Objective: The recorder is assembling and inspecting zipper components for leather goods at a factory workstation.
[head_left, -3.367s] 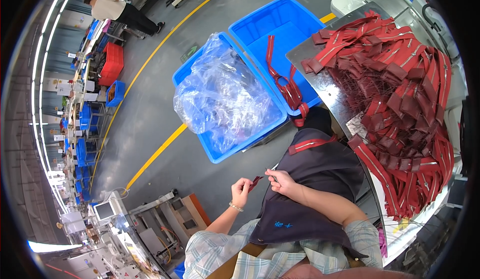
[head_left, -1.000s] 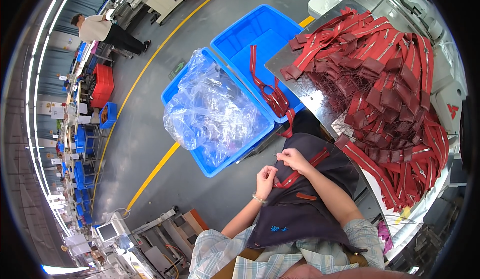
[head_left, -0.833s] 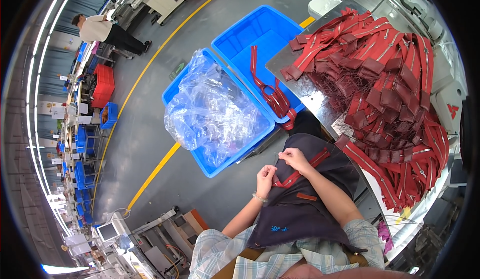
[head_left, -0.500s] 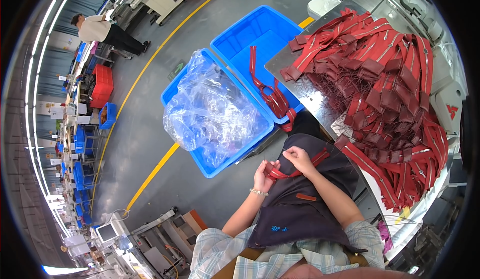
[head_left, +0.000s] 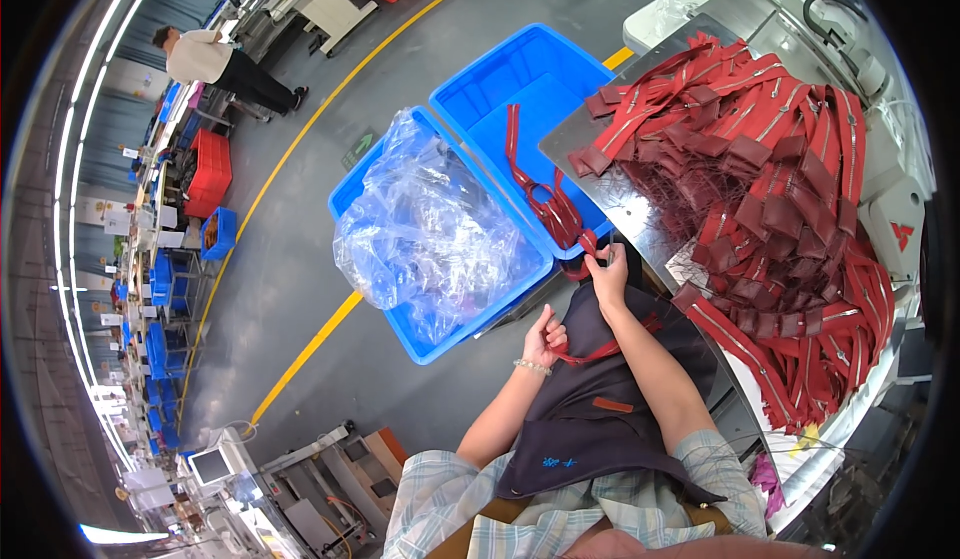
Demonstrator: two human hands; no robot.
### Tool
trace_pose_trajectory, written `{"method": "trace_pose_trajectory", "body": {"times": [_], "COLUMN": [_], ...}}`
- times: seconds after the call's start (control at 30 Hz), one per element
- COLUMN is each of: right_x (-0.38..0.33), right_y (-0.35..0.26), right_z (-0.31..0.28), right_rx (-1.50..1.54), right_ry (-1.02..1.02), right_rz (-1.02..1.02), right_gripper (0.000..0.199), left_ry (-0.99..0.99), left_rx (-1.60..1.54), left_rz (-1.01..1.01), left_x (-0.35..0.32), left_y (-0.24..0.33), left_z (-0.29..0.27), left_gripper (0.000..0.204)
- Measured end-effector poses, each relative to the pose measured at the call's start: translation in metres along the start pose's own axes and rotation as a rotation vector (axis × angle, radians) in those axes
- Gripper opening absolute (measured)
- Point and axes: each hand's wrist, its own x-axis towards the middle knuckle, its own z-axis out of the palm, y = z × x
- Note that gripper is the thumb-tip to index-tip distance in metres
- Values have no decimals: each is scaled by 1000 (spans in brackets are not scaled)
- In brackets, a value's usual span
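My left hand is closed on one end of a red zipper strip that runs across my dark apron. My right hand reaches up to the near edge of a blue bin and grips the other end, where more red zipper strips hang over the rim. A big pile of red zippers lies on the metal table to my right.
A second blue bin in front of me holds a crumpled clear plastic bag. A yellow floor line runs past it. Another person stands far off at the upper left among red and blue crates.
My right hand has moved away from my left, up to the bin's edge, stretching the red zipper between the two hands. Earlier both hands were close together over my lap.
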Motion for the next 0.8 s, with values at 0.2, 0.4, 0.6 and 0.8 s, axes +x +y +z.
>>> {"method": "trace_pose_trajectory", "body": {"times": [0.2,0.4,0.6,0.8], "right_x": [-52,-99,-138,-128], "right_y": [-43,-60,-101,-100], "right_z": [-16,-62,-104,-141], "right_rx": [458,766,684,527], "right_ry": [-33,17,-296,-266], "right_rz": [451,786,1036,819], "right_gripper": [22,24,26,20], "left_ry": [159,27,-267,-253], "left_rx": [353,455,650,969], "left_rz": [82,27,-14,79], "left_x": [11,5,-12,-63], "left_y": [7,-4,0,-21], "left_z": [21,56,52,75], "left_gripper": [21,26,22,13]}}
